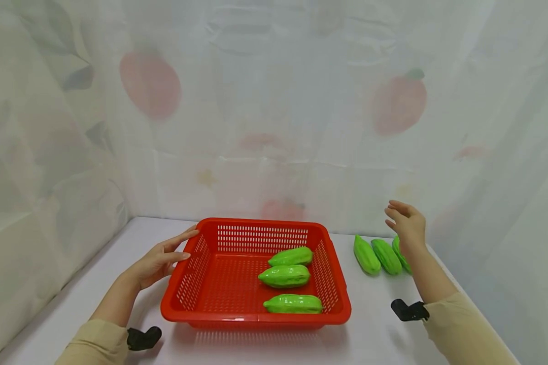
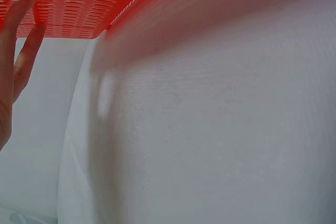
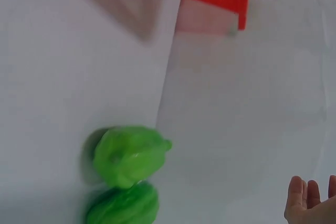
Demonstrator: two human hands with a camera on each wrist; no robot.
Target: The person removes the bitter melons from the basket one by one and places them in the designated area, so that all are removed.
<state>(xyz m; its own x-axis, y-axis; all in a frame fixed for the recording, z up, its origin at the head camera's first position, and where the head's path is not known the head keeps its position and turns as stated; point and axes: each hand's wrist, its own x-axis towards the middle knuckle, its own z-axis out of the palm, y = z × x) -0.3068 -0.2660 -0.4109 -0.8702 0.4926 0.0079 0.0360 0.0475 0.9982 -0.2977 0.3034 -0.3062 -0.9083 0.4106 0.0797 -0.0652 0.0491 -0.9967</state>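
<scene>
At the left side of the red plastic basket, my left hand touches the rim with fingers fairly straight. The left wrist view shows its fingers against the basket's perforated outer wall. Inside, on the right, lie three glossy, ribbed green fruits: a back one, a middle one and a front one. Raised over the table at the right, my right hand is empty, its fingers loosely bent. Below and beside it lie three more green fruits, the rightmost partly hidden by the hand.
The basket stands on a white-covered table. Behind it hangs a pale curtain with faded fruit prints, and similar cloth closes off the left and right sides. A black bracket sits at each wrist, one on the left and one on the right.
</scene>
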